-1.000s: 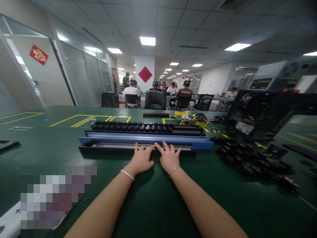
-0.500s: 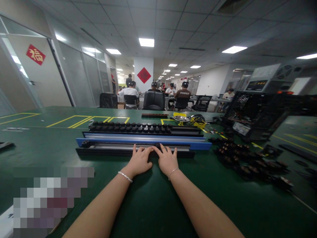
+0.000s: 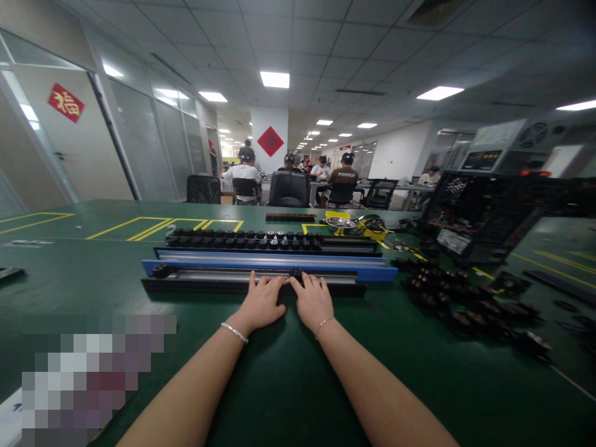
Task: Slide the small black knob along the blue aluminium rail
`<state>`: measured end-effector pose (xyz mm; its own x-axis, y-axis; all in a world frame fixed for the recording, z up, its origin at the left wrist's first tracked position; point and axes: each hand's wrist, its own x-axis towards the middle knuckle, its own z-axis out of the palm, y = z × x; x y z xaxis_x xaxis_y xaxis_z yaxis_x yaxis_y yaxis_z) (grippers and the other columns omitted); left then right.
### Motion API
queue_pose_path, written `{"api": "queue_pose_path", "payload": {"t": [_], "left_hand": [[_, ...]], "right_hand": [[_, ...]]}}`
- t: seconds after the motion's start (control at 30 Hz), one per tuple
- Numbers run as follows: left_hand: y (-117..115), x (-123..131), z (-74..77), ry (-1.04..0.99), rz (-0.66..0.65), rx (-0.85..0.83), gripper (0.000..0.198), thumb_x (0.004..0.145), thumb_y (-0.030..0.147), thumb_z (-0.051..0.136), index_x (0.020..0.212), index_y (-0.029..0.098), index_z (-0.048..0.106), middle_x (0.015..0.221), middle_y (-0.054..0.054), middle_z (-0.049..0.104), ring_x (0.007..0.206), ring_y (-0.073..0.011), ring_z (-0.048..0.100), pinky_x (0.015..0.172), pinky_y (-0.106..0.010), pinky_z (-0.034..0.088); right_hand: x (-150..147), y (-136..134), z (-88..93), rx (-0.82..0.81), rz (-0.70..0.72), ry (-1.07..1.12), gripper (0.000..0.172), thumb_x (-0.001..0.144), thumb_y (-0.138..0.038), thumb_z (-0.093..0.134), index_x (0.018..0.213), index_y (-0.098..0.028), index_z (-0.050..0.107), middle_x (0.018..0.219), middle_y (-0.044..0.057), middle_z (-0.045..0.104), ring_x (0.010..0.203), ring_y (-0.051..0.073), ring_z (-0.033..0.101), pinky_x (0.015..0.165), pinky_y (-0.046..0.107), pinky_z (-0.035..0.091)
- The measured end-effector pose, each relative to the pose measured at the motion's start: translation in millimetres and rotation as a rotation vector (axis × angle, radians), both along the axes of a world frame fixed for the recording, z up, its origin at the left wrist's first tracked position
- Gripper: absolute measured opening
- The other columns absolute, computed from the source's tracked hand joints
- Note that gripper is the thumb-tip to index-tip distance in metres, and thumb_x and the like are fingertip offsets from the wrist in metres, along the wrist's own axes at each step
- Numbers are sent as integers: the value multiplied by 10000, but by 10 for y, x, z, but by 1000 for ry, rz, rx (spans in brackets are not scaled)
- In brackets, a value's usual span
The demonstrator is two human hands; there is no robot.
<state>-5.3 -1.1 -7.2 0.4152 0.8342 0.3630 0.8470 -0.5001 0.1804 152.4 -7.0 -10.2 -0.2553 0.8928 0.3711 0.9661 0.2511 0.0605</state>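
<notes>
A long black rail (image 3: 209,286) with a silvery track lies crosswise in front of me, and a small black piece (image 3: 296,272) sits on it between my hands. My left hand (image 3: 263,302) rests on the rail's near edge with its fingers spread. Beside it, my right hand (image 3: 313,300) has its fingers apart, with the fingertips at the small black piece; the exact contact is too small to tell. Another black piece (image 3: 161,270) sits at the rail's left end. Just behind lies a blue rail (image 3: 372,270).
Behind the blue rail, a black rail carries rows of small black parts (image 3: 242,241). Loose black parts (image 3: 465,298) are heaped to the right, near an open computer case (image 3: 470,223). A metal dish (image 3: 341,221) stands farther back. People sit at desks beyond the green table (image 3: 93,279).
My right hand has shifted very slightly left and its fingers have drawn a little closer to the small black piece. My left hand stays almost still on the rail.
</notes>
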Motion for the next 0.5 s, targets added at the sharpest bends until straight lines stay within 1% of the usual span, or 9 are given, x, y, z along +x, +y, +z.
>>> {"api": "queue_pose_path", "payload": {"t": [0.17,0.37,0.5], "left_hand": [[-4,2,14,23,19,-18,540,671,283,501,1204,277,412,1267,-8,528,1159,-249,419,1062,-598,-37],[-19,6,42,43,21,-24,534,680,283,504,1204,287,408,1265,-8,528,1170,-251,418,1070,-583,-36],[-25,10,53,59,35,-38,531,684,286,506,1206,272,407,1265,-17,528,1180,-254,411,1072,-583,-36]], "right_hand": [[6,-2,3,-12,-39,3,464,855,-216,344,1307,-282,424,1350,113,430,1205,239,373,1004,421,190],[9,-20,18,10,-45,12,451,851,-223,350,1288,-284,443,1319,117,449,1187,244,386,996,409,200],[1,-30,27,5,-62,19,452,840,-220,372,1282,-275,449,1317,116,443,1184,240,380,995,399,198]]}}
